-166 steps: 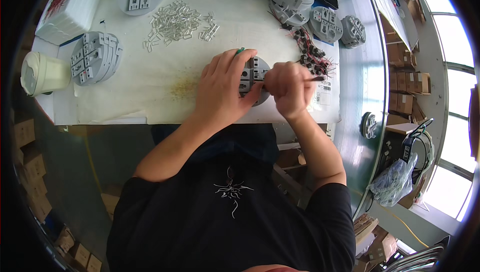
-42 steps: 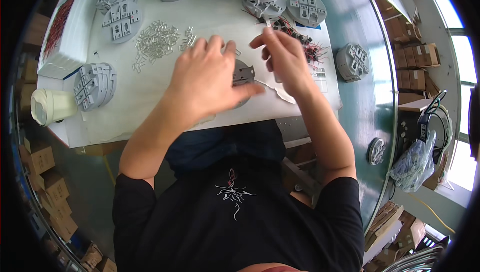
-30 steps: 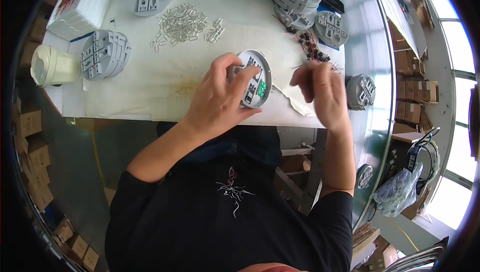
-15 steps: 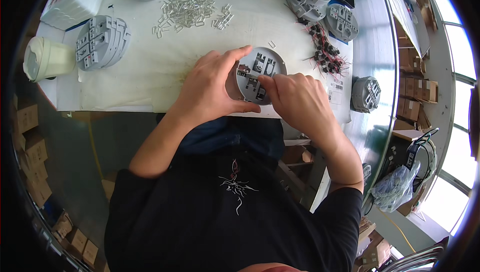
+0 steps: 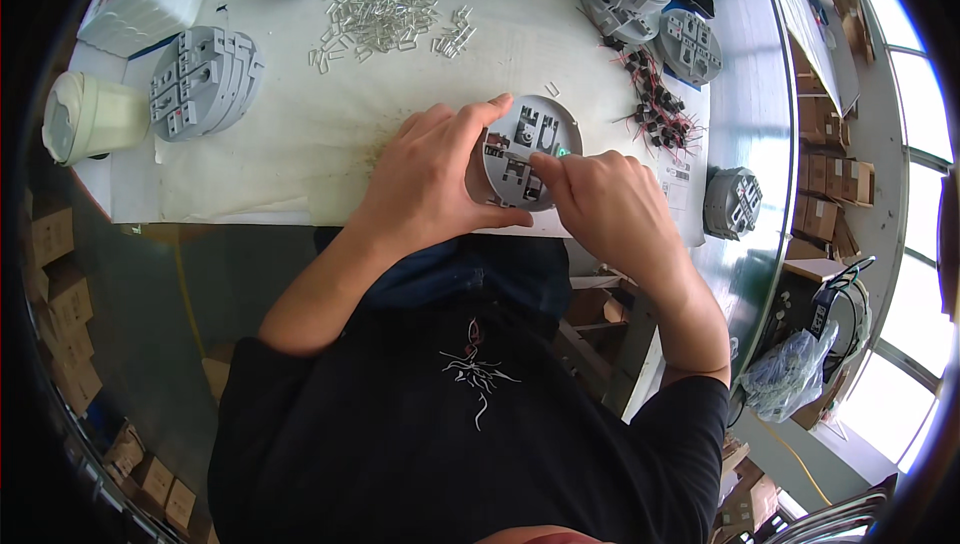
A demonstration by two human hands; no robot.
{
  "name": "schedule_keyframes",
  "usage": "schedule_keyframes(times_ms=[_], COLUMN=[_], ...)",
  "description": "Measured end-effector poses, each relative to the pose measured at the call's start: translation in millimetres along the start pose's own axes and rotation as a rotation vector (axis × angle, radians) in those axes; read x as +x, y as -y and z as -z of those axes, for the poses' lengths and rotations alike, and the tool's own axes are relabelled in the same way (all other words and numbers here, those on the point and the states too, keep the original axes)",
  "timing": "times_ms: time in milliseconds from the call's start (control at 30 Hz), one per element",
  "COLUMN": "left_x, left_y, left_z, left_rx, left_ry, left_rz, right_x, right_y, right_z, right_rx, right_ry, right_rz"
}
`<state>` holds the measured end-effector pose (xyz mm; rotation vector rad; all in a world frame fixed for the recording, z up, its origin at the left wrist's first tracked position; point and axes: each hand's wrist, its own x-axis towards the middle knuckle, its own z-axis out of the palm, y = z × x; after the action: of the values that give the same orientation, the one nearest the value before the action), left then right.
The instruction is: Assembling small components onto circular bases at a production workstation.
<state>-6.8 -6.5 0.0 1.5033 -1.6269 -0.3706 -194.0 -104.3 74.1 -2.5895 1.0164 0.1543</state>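
Observation:
A round grey plastic housing [image 5: 530, 129] with black and dark fittings in its recesses is tilted at the near edge of the table. My left hand [image 5: 425, 169] grips its left side, thumb at the near rim and fingers at the far rim. Over the housing's right part, my right hand [image 5: 610, 194] is closed with its thumb pressed down towards the fittings. Whatever it holds is hidden by the fingers. A small green glow shows beside its knuckles. Just beyond the housing lies one small clear U-shaped piece [image 5: 552, 89].
A pile of clear U-shaped pieces [image 5: 380, 14] lies farther back. Stacked grey housings stand at left [image 5: 205, 84] and right [image 5: 733, 202]. Black parts with red wires [image 5: 660, 114] lie right of my hands. A pale tub [image 5: 95, 119] sits at the left edge.
Both hands and the housing have shifted slightly right in the picture, as has the table scene. A green glow now shows by my right hand. The grip is unchanged.

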Motion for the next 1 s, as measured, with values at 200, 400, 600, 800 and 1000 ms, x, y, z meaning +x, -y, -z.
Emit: schedule_keyframes(times_ms=[200,400,600,800,1000], left_x=[-1,-4,-3,0,0], left_y=[1,-3,1,-1,-1], left_z=[-5,-10,-5,-1,-1], left_rx=[0.071,0.133,-0.036,-0.067,-0.038], left_ry=[-0.044,-0.078,-0.006,0.025,0.066], left_rz=[-0.038,-0.064,-0.008,0.019,0.045], right_x=[-4,-10,4,17,9], right_y=[6,12,-6,-12,-2], right_z=[-6,-14,-3,2,-4], right_rx=[-0.065,-0.108,-0.097,-0.132,-0.215], right_ry=[-0.052,-0.083,-0.088,-0.014,-0.037], right_rz=[-0.048,-0.084,0.106,0.192,0.197])
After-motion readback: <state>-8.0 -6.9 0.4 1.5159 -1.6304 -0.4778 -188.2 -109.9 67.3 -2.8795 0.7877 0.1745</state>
